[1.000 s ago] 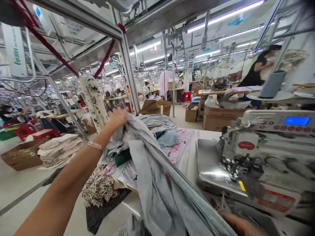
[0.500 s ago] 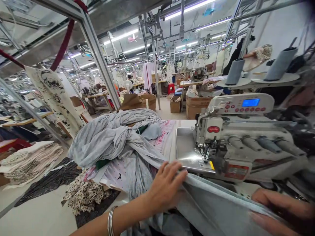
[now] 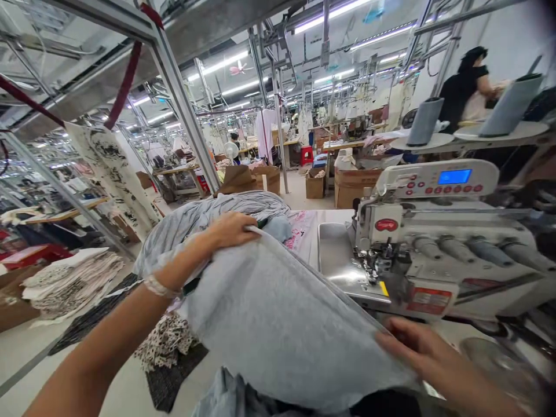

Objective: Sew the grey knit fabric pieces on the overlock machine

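My left hand (image 3: 230,229) is closed on the far corner of a light grey fabric piece (image 3: 278,318) and lifts it off the table. My right hand (image 3: 417,347) pinches the same piece at its near right edge, in front of the sewing machine. The fabric is stretched flat between both hands. A silver bracelet sits on my left wrist. Behind the raised piece lies a heap of grey garments (image 3: 191,223) with green and patterned cloth under it.
A white overlock sewing machine (image 3: 438,243) with a blue display stands at the right, grey thread cones (image 3: 425,121) above it. Stacked printed fabric (image 3: 65,284) lies left. Cardboard boxes (image 3: 347,185) and a person in black (image 3: 467,87) are behind.
My left hand went from the far pile to the table's front edge, then lifted up and away with the fabric's corner. The grey piece now spans both hands. My right hand moved left along its edge.
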`<action>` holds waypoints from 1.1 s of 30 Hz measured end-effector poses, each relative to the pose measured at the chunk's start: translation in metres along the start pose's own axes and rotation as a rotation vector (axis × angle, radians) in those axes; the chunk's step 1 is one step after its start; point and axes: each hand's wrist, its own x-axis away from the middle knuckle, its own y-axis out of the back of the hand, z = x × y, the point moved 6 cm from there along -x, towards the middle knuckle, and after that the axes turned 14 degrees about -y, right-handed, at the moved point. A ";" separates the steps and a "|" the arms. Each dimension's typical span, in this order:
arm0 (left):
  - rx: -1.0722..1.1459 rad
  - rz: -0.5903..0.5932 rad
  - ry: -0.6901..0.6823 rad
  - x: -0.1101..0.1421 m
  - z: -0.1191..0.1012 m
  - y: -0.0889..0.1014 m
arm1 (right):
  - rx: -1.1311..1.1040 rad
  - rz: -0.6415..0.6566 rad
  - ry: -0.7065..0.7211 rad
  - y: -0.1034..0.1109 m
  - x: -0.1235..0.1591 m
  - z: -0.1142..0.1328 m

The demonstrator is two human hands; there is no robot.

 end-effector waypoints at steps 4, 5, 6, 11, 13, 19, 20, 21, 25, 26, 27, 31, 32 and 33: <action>-0.065 -0.042 -0.043 0.011 -0.037 -0.075 | 0.019 0.046 -0.086 -0.040 -0.007 -0.004; -0.053 -0.036 -0.093 0.022 -0.060 -0.096 | 0.029 0.019 -0.120 -0.042 -0.008 -0.009; -0.026 -0.014 -0.164 0.035 -0.086 -0.117 | 0.039 -0.004 -0.153 -0.041 -0.008 -0.015; 0.278 0.181 -0.702 0.117 -0.186 -0.197 | 0.057 -0.074 -0.247 -0.032 -0.014 -0.031; 0.349 0.267 -0.625 0.133 -0.182 -0.219 | 0.039 -0.086 -0.249 -0.033 -0.017 -0.033; 0.252 0.082 -0.664 0.141 -0.175 -0.232 | -0.039 -0.080 -0.163 -0.037 -0.017 -0.035; 0.193 0.001 -0.670 0.139 -0.178 -0.227 | -0.047 -0.074 -0.155 -0.038 -0.018 -0.036; 0.144 -0.084 -0.665 0.137 -0.182 -0.219 | -0.055 -0.063 -0.153 -0.038 -0.018 -0.037; 0.286 -0.324 -0.462 0.122 -0.187 -0.169 | -0.077 -0.018 -0.186 -0.041 -0.020 -0.040; 0.385 -0.379 -0.371 0.116 -0.184 -0.150 | -0.086 -0.008 -0.193 -0.041 -0.018 -0.038; 0.479 -0.439 -0.274 0.111 -0.179 -0.129 | -0.098 0.005 -0.192 -0.040 -0.015 -0.035; 0.609 -0.700 -0.106 0.076 -0.165 -0.022 | -0.121 0.254 -0.104 -0.046 0.019 -0.010; 0.634 -0.739 -0.116 0.061 -0.163 0.001 | -0.107 0.397 -0.064 -0.053 0.031 -0.004; 0.668 -0.756 -0.129 0.044 -0.161 0.018 | -0.104 0.544 -0.017 -0.061 0.044 0.002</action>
